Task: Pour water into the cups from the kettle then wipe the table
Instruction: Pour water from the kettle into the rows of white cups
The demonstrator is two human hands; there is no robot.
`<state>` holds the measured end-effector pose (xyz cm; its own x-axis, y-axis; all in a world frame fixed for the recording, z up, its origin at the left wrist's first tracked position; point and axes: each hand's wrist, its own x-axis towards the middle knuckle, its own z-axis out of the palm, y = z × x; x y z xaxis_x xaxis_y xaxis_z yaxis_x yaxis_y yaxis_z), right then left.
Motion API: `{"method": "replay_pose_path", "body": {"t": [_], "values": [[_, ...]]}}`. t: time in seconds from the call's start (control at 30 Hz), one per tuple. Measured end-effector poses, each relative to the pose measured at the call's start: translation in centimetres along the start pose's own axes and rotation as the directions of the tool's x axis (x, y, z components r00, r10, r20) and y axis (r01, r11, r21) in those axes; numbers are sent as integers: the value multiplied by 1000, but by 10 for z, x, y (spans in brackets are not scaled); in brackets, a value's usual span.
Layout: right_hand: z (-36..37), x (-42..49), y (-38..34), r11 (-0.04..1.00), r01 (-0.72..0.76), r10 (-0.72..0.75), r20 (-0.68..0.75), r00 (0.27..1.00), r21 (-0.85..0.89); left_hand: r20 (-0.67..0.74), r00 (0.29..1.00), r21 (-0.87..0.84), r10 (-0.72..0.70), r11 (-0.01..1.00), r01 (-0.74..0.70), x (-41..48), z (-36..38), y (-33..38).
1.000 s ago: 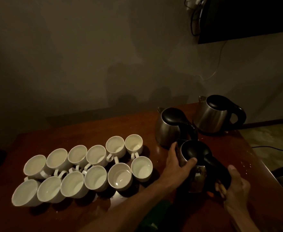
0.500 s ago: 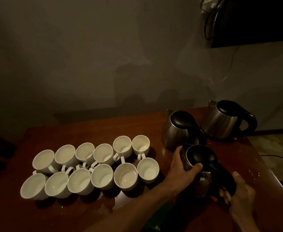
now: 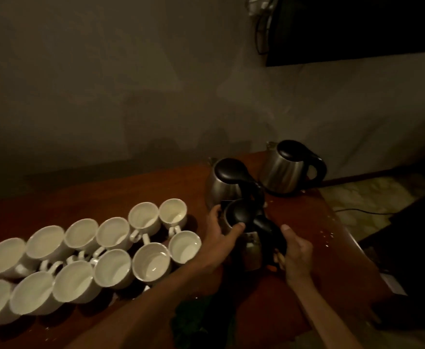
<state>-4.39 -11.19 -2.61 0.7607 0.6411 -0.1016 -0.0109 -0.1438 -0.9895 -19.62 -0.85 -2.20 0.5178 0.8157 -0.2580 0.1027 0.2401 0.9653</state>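
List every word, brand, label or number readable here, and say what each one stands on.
None can be read. The held kettle, the two kettles behind it, the white cups and the dark wall panel show no legible marking.
A pale spot on the held kettle's side is too blurred to tell.

Lighting: dim throughout, with a warm cast. Wall (image 3: pixel 131 84): plain grey, unevenly shaded, faintly blotched. Upper right: a flat black panel (image 3: pixel 357 28) mounted on the wall, with a bundle of cables (image 3: pixel 259 31) hanging at its left edge. A reddish-brown wooden surface (image 3: pixel 156 187) runs back to the wall. Floor (image 3: pixel 372 195) at right: pale, mottled pattern, with a thin dark cord (image 3: pixel 357 211) lying across it. A dark skirting strip (image 3: pixel 357 176) runs along the wall's foot.
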Motion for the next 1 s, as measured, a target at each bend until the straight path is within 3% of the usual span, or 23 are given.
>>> {"method": "replay_pose_path", "body": {"t": [0.4, 1.0], "values": [[1, -6, 2, 998, -11, 8, 53, 999, 59, 76, 997, 34, 14, 999, -17, 1, -6, 6], [-14, -5, 17, 994, 42, -47, 41, 998, 99, 2, 1000, 37, 29, 999, -29, -9, 9, 4]]}}
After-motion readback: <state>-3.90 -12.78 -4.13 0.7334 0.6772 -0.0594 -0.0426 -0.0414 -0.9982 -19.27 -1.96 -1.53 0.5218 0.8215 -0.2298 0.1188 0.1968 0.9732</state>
